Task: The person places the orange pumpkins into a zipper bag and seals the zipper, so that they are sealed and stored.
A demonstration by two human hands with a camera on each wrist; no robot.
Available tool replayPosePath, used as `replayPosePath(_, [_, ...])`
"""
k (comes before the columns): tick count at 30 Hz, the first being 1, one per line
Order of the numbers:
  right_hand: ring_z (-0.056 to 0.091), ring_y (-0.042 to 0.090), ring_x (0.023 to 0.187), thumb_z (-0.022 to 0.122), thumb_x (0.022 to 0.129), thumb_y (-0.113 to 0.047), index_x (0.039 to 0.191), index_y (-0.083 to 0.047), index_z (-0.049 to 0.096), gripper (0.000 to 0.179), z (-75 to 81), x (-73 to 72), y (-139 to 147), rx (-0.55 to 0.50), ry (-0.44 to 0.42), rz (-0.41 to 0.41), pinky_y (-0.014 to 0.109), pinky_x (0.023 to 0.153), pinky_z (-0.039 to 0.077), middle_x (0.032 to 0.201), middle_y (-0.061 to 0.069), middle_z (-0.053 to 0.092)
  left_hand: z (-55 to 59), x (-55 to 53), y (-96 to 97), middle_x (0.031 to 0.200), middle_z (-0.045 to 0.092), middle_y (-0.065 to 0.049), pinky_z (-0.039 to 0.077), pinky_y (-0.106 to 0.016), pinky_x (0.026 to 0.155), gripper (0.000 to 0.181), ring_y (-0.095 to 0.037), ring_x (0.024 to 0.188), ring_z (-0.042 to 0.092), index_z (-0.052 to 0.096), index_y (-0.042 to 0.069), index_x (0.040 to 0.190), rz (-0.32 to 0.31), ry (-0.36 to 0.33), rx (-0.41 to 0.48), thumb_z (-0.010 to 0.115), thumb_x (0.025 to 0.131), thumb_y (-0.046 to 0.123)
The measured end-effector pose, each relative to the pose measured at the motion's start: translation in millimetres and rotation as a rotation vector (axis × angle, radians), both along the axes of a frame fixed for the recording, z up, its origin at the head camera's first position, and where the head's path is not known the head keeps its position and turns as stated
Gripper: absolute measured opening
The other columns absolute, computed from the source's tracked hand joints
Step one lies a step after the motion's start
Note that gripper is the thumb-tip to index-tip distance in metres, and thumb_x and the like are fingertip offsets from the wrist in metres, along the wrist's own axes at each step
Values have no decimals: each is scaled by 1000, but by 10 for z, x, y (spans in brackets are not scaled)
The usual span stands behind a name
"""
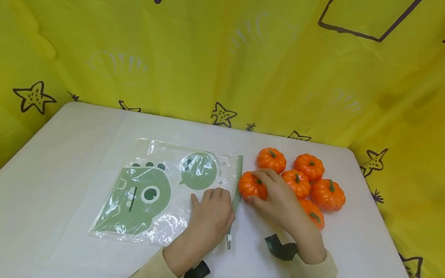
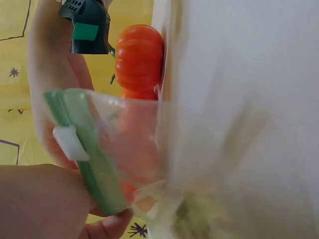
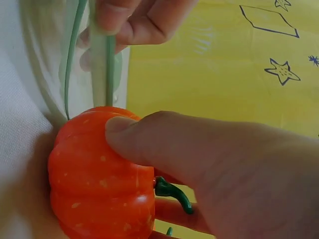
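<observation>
A clear zip bag (image 1: 175, 203) with a green cartoon dinosaur print lies flat on the white table, its green-edged opening facing right. My left hand (image 1: 213, 209) pinches the upper edge of that opening, lifting it so a gap shows in the right wrist view. In my right hand (image 1: 279, 199) is a small orange pumpkin (image 3: 102, 174), gripped between thumb and fingers right at the bag's mouth. The white zip slider (image 2: 71, 143) shows on the green strip in the left wrist view.
Several more orange pumpkins (image 1: 328, 195) with green stems sit in a cluster right of my right hand. The white table (image 1: 29, 197) extends to the left of the bag. Behind it hangs a yellow curtain (image 1: 195, 71) with starfish drawings.
</observation>
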State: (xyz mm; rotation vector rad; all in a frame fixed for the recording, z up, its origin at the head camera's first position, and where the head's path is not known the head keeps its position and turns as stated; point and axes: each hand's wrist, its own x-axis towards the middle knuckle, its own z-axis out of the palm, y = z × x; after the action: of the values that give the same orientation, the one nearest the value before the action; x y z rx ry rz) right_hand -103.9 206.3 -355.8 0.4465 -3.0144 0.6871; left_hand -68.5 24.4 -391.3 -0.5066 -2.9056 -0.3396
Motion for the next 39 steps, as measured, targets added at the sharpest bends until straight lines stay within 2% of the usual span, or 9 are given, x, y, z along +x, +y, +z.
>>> replayPosePath(3, [57, 32, 118, 79, 83, -20, 131, -6, 60, 54, -2, 5, 2, 24, -11, 8, 52, 101, 49, 131, 12, 57, 16, 11, -3, 85, 62, -7, 51, -51, 72, 19, -25, 80, 59, 59, 5, 90, -9, 51, 0, 64, 89, 23])
replayPosePath(6, [56, 34, 120, 79, 83, -19, 132, -7, 60, 55, -13, 10, 5, 32, -25, 6, 53, 101, 49, 133, 14, 56, 36, 19, 10, 83, 61, -5, 49, -45, 67, 20, -23, 75, 58, 57, 7, 91, -33, 71, 5, 65, 88, 25])
replayPosePath(13, [54, 38, 126, 80, 83, -22, 137, -7, 55, 61, -78, -43, -19, -23, 14, -23, 54, 104, 47, 143, 18, 48, 96, 40, 27, 97, 68, -7, 50, -51, 79, 28, -24, 87, 63, 58, 6, 105, -75, 74, -7, 67, 89, 27])
replayPosePath(16, [55, 39, 125, 79, 84, -24, 139, -7, 53, 63, -108, -68, -49, -30, 25, -29, 54, 103, 48, 143, 18, 48, 107, 36, 14, 97, 67, -7, 50, -51, 80, 29, -24, 87, 63, 57, 5, 106, -80, 89, -9, 67, 90, 27])
replayPosePath(20, [57, 39, 122, 78, 83, -18, 142, -9, 52, 65, -124, -67, -62, -12, 2, 5, 53, 100, 50, 143, 18, 48, 123, 25, -13, 91, 66, -6, 53, -50, 82, 26, -23, 85, 63, 55, 6, 103, -60, 161, 16, 67, 90, 25])
replayPosePath(24, [59, 38, 121, 76, 83, -14, 143, -9, 51, 66, -118, -56, -60, -23, -11, 36, 51, 100, 51, 144, 19, 48, 132, 38, -13, 96, 68, -7, 54, -51, 88, 29, -24, 92, 64, 56, 5, 107, -63, 191, 18, 67, 90, 25])
replayPosePath(31, [57, 37, 123, 81, 83, -22, 145, -1, 39, 78, -156, -61, -119, -74, -14, -60, 51, 103, 48, 142, 19, 50, 91, 84, 36, 113, 69, -10, 54, -51, 87, 35, -26, 101, 64, 60, 4, 108, -84, 200, -26, 70, 83, 27])
replayPosePath(34, [56, 35, 123, 82, 81, -24, 142, -1, 41, 77, -164, -60, -147, -77, -29, -82, 50, 104, 47, 138, 19, 52, 71, 69, 24, 118, 67, -13, 54, -52, 88, 44, -28, 105, 64, 60, 2, 113, -43, 170, 5, 71, 81, 30])
replayPosePath(39, [55, 31, 123, 81, 82, -19, 138, -2, 47, 68, -146, -52, -169, -63, -23, -41, 49, 106, 47, 133, 15, 56, 43, 28, -12, 142, 52, -24, 45, -60, 101, 72, -35, 130, 53, 47, -6, 140, 26, 43, -6, 69, 85, 37])
